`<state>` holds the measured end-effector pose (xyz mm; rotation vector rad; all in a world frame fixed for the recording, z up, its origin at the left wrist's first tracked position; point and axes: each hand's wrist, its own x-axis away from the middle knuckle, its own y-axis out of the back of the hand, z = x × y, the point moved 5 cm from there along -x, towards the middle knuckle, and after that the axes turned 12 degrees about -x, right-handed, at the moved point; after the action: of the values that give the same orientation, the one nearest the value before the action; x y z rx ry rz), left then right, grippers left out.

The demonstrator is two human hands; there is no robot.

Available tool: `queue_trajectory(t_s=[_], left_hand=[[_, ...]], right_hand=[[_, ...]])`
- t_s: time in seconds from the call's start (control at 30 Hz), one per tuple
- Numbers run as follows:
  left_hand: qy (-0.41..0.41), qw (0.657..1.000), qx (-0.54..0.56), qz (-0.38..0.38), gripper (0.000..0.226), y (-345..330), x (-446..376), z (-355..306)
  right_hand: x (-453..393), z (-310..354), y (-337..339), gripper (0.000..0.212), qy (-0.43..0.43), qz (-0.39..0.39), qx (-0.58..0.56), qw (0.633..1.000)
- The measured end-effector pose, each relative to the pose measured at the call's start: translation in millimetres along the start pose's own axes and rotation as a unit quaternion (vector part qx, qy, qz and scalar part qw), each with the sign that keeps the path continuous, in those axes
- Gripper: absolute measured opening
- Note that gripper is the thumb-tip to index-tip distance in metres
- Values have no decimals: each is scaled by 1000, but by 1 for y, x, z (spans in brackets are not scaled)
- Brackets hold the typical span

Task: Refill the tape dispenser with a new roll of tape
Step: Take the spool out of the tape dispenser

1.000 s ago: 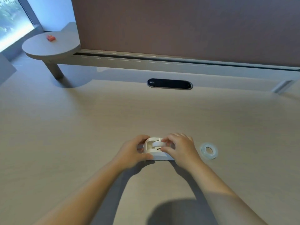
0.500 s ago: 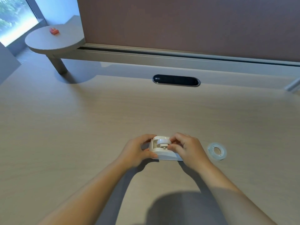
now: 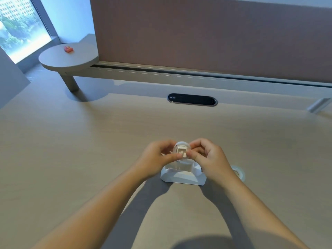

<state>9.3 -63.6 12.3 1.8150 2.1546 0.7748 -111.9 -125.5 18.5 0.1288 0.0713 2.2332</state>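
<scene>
The white tape dispenser [image 3: 181, 176] stands on the desk [image 3: 89, 150], its cradle bare. Above it, both hands hold a small white spool with a ring round it [image 3: 181, 151]. My left hand [image 3: 158, 158] pinches the spool from the left, and my right hand [image 3: 210, 159] pinches it from the right. A clear roll of tape [image 3: 239, 172] lies flat on the desk just right of the dispenser, partly hidden behind my right wrist.
A dark oval cable port [image 3: 192, 99] sits in the desk further back. Behind it runs a brown partition [image 3: 206, 36]. At back left a round raised shelf [image 3: 68, 58] carries a small red object [image 3: 68, 49].
Both hands have lifted the spool out of the dispenser, which stays on the desk. The left hand has let go of the dispenser body. The camera has moved closer.
</scene>
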Motion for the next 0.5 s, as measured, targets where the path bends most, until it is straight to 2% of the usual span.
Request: queue_trajectory(t_s=[0.2, 0.4, 0.5], left_hand=[[-10, 997, 59, -38, 20, -5, 8, -5], [-39, 996, 55, -62, 17, -18, 21, 2], [-68, 993, 29, -97, 14, -29, 33, 7]], right_hand=[[13, 9, -6, 19, 49, 11, 0, 999], [33, -4, -8, 20, 76, -16, -4, 997], [46, -17, -11, 20, 92, -28, -10, 995]])
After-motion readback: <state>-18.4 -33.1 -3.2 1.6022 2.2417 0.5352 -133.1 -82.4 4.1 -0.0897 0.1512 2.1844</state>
